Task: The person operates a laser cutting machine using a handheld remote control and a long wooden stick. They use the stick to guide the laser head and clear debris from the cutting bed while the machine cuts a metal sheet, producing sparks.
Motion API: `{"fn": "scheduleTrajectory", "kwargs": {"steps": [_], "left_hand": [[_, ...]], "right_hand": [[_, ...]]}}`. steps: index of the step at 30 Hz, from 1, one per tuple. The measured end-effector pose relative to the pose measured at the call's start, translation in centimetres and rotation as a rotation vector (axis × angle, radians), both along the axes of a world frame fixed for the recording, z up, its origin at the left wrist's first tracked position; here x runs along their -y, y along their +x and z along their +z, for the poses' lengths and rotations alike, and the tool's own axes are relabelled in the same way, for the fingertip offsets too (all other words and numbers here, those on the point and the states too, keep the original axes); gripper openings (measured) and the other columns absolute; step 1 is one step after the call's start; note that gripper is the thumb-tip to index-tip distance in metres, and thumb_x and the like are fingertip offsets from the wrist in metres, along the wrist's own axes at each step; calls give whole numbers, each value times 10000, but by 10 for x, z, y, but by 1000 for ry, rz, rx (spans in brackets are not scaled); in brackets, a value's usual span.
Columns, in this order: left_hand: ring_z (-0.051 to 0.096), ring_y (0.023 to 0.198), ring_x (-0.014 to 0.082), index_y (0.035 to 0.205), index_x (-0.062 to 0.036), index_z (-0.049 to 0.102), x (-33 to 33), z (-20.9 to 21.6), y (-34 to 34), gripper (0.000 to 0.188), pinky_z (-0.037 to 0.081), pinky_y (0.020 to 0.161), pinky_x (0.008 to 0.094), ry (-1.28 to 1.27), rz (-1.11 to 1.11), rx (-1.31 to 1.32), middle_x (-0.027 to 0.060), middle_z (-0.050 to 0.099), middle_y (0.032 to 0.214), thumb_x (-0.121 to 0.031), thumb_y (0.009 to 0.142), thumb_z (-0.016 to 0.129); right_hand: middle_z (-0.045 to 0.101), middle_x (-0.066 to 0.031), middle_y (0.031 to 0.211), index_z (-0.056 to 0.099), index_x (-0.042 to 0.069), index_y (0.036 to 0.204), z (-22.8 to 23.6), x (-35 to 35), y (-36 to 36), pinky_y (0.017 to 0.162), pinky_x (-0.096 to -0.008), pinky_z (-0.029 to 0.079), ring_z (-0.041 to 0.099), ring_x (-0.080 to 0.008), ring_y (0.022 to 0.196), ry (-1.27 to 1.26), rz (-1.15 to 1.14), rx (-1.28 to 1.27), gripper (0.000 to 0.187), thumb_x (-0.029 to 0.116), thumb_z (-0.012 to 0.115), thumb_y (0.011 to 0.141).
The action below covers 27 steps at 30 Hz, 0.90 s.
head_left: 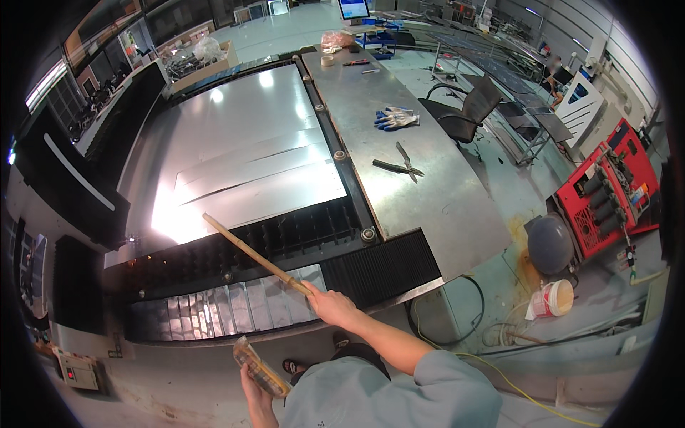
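Note:
My right hand point(332, 308) is closed around the lower end of a long, pale wooden stick point(258, 257). The stick slants up and left, and its far end shows over the near edge of a shiny metal sheet point(235, 128); whether it touches cannot be told. Long cut lines cross the sheet, and a white glare covers its near left corner. Low down, close to my body, my left hand point(257, 394) grips a narrow, brownish-yellow block in what looks like clear wrapping point(261, 367). Its exact kind is unclear.
Pliers point(407, 165) and blue-and-white work gloves point(397, 118) lie on the metal side table point(435, 207), with a tape roll point(327, 61) farther back. A black machine head point(64, 171) stands left. An office chair point(467, 110), red cabinet point(606, 189) and white bucket point(553, 299) stand right.

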<state>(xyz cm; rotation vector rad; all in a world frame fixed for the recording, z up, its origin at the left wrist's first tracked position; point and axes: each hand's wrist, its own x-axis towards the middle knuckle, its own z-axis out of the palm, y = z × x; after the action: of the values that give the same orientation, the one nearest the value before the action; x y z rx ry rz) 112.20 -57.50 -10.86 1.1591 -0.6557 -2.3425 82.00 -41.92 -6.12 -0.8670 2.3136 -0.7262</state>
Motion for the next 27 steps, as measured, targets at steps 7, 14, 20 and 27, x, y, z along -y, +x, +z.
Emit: {"fn": "scheduleTrajectory", "kwargs": {"steps": [7, 14, 20, 27], "left_hand": [[655, 988, 246, 1251, -98, 610, -6, 13, -22, 383, 548, 875, 415, 42, -13, 107, 74, 676, 1096, -372, 1005, 505], [685, 871, 312, 1235, -55, 561, -8, -6, -14, 385, 594, 805, 503, 73, 66, 149, 127, 654, 983, -361, 1020, 473], [678, 885, 272, 1259, -74, 567, -10, 7, -15, 369, 590, 798, 475, 75, 71, 176, 112, 667, 1004, -348, 1043, 448], [659, 906, 196, 1226, -85, 634, -13, 26, -20, 347, 560, 816, 391, 88, 128, 227, 67, 683, 1040, -340, 1043, 485]], "right_hand": [[700, -311, 883, 294, 227, 1571, 5, 0, -6, 771, -623, 550, 679, -535, 852, 95, 28, -5, 546, 307, 430, 1048], [686, -357, 979, 294, 256, 1577, 27, 5, -9, 897, -634, 511, 655, -548, 971, 148, 17, 20, 535, 340, 383, 1056], [699, -316, 1027, 309, 265, 1580, 42, 12, -6, 901, -614, 511, 652, -530, 995, 147, 12, 7, 526, 353, 366, 1065], [711, -290, 1002, 322, 270, 1581, 38, 15, -4, 859, -607, 513, 661, -512, 973, 102, -7, -5, 518, 361, 359, 1072]]}}
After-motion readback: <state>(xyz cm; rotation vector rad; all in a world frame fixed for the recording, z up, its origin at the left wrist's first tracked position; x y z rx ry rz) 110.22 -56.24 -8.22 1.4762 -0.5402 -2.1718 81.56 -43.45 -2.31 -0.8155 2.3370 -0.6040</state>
